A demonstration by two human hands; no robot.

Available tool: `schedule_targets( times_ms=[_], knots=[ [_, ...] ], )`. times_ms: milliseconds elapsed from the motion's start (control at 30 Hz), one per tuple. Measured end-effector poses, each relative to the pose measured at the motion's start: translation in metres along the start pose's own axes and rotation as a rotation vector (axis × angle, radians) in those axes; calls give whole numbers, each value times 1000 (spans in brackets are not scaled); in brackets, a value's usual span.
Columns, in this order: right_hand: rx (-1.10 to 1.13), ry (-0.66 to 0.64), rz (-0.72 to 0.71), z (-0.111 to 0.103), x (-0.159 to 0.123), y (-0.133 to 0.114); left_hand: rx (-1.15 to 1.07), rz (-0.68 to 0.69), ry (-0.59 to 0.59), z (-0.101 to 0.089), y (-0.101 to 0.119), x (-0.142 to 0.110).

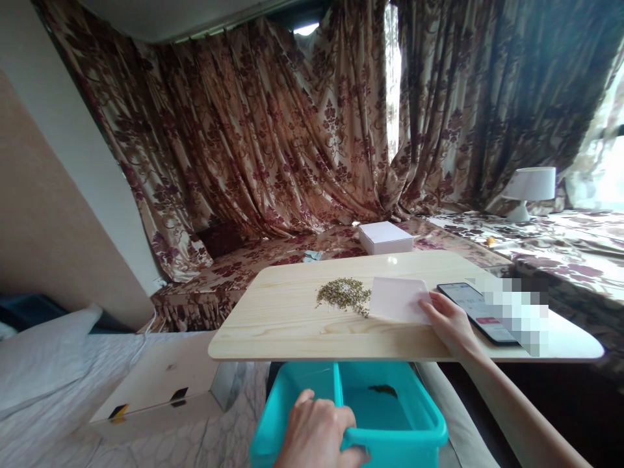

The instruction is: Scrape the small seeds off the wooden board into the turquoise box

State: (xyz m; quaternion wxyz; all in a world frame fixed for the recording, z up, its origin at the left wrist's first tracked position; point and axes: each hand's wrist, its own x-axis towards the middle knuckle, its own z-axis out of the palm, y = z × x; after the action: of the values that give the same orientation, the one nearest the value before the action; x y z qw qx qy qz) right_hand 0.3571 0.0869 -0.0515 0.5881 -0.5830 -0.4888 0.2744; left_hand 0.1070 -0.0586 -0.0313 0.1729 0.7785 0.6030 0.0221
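My right hand (451, 318) pinches the right edge of a flat white plastic scraper (397, 300) just above the wooden table board (277, 325). The scraper's left edge meets a loose pile of small green seeds (344, 294), possibly mung beans, mixed with paler grains. Below the table's front edge, my left hand (319, 429) is wrapped over the near rim of a turquoise divided bin (433, 437), by its partition. A small dark green heap (384, 390) lies in the bin's right compartment. The left compartment is partly hidden by my hand.
A smartphone (468, 305) lies on the table right of my right hand, beside a blurred-out patch. Behind the table are a white box (385, 238) and a lamp (531, 188). Another white box (166, 377) rests on the bed at left.
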Motion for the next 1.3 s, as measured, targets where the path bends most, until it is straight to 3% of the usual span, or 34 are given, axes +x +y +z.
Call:
schedule_targets(
  times_ms=[667, 1300],
  knots=[
    [41, -163, -71, 2, 4, 14, -16, 33, 28, 4, 2, 4],
    [87, -77, 12, 4, 1, 10, -16, 36, 68, 3, 2, 2]
  ],
)
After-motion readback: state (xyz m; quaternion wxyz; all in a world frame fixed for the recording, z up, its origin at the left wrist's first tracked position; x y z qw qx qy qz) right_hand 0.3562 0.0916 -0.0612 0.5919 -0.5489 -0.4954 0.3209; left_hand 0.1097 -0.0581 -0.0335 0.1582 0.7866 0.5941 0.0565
